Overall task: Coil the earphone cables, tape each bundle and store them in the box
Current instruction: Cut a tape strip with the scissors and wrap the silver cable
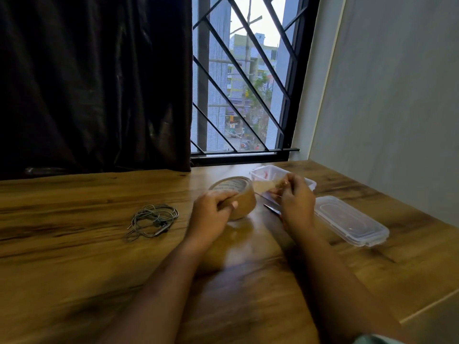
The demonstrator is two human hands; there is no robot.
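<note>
While the left hand (213,209) is gripping the brown tape roll (244,207) with fingers curled over its near side, the right hand (295,202) is pinching the free end of a tape strip (263,186) between thumb and fingertips; the strip is stretching from the top of the roll across to that hand, slightly raised above the wooden table (74,244); the roll is sitting flat on the table, near its far edge. Just beyond the right hand, the clear plastic box (258,171) is standing open, partly hidden by the fingers; something red and white is showing inside it, too blurred to name. The box's lid (347,219) is lying flat on the table to the right, close beside the box. A grey earphone cable (154,219) is lying in a loose coil on the table to the left of the left hand, apart from the roll, with no tape on it. Under the right hand, a pair of scissors (272,209) is lying on the table; only the blades are showing. Behind the table, a dark curtain (94,83) is hanging at the left and a barred window (243,83) is letting in daylight.
</note>
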